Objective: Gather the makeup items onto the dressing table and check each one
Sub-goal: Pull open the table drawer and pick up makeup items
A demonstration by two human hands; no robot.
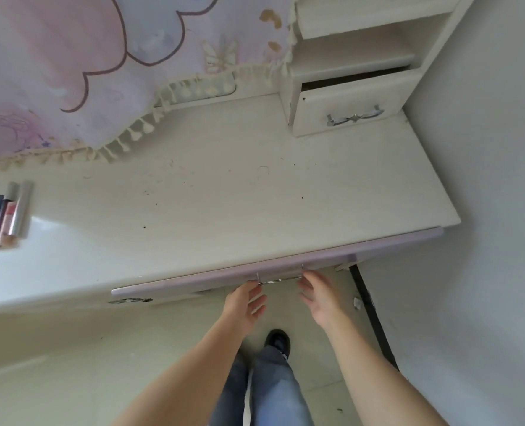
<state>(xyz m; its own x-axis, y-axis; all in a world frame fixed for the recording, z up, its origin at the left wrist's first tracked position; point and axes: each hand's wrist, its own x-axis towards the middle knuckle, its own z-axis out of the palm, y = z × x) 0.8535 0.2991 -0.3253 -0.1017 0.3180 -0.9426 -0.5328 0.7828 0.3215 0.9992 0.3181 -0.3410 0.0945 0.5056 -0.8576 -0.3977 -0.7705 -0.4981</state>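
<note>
Both hands are at the front drawer (pixel 331 255), the lilac panel under the near edge of the tabletop (pixel 224 210).

Left hand (pixel 245 305): fingers loose and slightly bent, holding nothing, tips just beside the left end of the metal handle (pixel 279 279). Can't tell if they touch it.

Right hand (pixel 319 298): fingers spread and relaxed, holding nothing, tips just beside the right end of the handle. Contact is unclear here too.

Makeup tubes (pixel 9 213): a small cluster lying side by side, touching, at the far left of the tabletop and well apart from the hands. Silver, dark and pink casings show; they're too blurred to tell what each one is.

A pink and lilac cloth (pixel 70 56) with a tasselled edge hangs over the back left, its fringe reaching the tabletop.

A shelf unit (pixel 347 56) stands on the back right corner. The small drawer (pixel 347 99) at its base has a silver pull and is tilted, with a dark gap along its top edge.

Below, a dark shoe (pixel 278 341) and jeans legs are on the pale floor (pixel 70 364).
</note>
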